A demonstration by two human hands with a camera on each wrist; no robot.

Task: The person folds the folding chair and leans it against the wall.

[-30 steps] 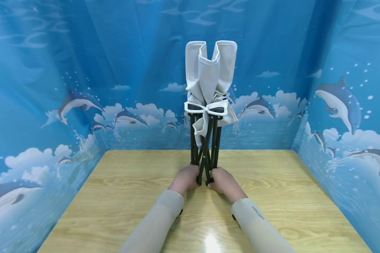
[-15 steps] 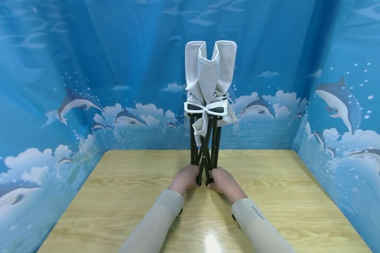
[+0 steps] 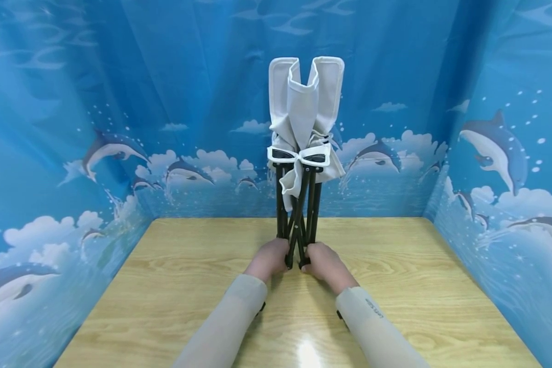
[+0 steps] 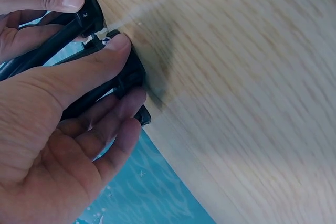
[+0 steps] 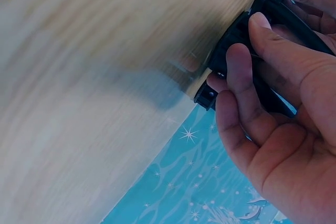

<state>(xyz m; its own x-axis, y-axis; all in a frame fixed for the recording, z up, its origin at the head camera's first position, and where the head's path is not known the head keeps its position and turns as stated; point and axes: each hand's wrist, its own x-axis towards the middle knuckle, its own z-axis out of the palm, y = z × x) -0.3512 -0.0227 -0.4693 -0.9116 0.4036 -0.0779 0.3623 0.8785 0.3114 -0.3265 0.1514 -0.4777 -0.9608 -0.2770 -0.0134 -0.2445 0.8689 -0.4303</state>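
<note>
In the head view a folded camping chair stands upright at the middle of the table, its white fabric bunched above crossed black legs. Low on the left legs, my left hand grips near the feet. My right hand grips the legs on the right at the same height. Up close in the left wrist view, the left thumb and fingers pinch a black foot. The right wrist view has the right thumb and fingers around another black foot piece. Some fingers are hidden behind the legs in the head view.
The wood-grain table has a bright reflection near its front. Blue curtains printed with dolphins and clouds close off the back and both sides.
</note>
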